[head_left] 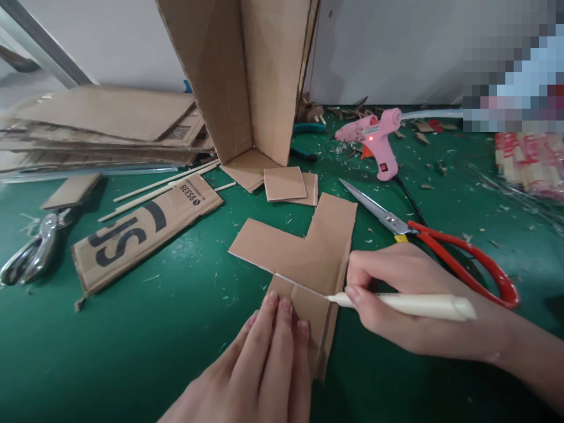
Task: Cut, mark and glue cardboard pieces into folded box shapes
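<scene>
An L-shaped cardboard piece [299, 249] lies on the green table, overlapping a longer cardboard strip [308, 305] below it. My left hand [268, 352] rests on the strip with its fingers stretched out flat. In my right hand [396, 294] is a cream-coloured pen [414, 305], pinched between thumb and fingers. The pen's tip touches the cardboard at the lower edge of the L-shaped piece, near its right end. Two small cardboard squares [285, 183] lie just above the L-shaped piece.
Red-handled scissors [467, 258] lie right of the cardboard, beside a pink glue gun [374, 138] with its light on. A tall cardboard structure [247, 76] stands at the back. Left are stacked cardboard sheets [106, 114], a printed strip [147, 232], thin sticks and metal pliers [37, 249].
</scene>
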`<state>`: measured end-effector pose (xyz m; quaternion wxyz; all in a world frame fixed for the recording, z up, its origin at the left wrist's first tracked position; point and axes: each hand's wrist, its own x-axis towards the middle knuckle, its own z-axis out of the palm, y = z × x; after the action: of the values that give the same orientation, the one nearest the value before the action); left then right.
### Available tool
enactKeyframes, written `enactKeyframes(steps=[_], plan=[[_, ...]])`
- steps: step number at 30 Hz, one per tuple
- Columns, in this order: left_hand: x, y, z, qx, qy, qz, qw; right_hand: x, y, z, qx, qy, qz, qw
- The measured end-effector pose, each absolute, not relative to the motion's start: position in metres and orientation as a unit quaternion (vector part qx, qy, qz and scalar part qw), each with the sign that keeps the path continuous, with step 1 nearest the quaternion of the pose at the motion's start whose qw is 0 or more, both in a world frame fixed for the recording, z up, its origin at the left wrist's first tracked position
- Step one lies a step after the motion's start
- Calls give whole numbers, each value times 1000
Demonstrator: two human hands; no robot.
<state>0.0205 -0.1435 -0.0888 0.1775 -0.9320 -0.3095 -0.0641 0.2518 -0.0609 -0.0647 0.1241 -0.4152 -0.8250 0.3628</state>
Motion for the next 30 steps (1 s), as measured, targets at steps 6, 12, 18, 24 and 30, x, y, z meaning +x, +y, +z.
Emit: enactKeyframes(steps=[6, 12, 18, 24, 30], plan=[[22, -144, -91, -930, -316, -91, 162, 252, -70, -64, -439, -815, 354, 135], [24, -142, -89, -929, -317, -95, 164, 256, -78, -68, -436, -811, 336, 200], [22, -141, -83, -935, -301, -86, 167, 251, -98, -73, -512, -737, 363, 252], [30, -133, -81, -940, -287, -64, 172, 251, -98, -68, -494, -753, 377, 216], [44, -123, -77, -929, -306, -64, 196, 254, -81, -63, -508, -761, 338, 221]])
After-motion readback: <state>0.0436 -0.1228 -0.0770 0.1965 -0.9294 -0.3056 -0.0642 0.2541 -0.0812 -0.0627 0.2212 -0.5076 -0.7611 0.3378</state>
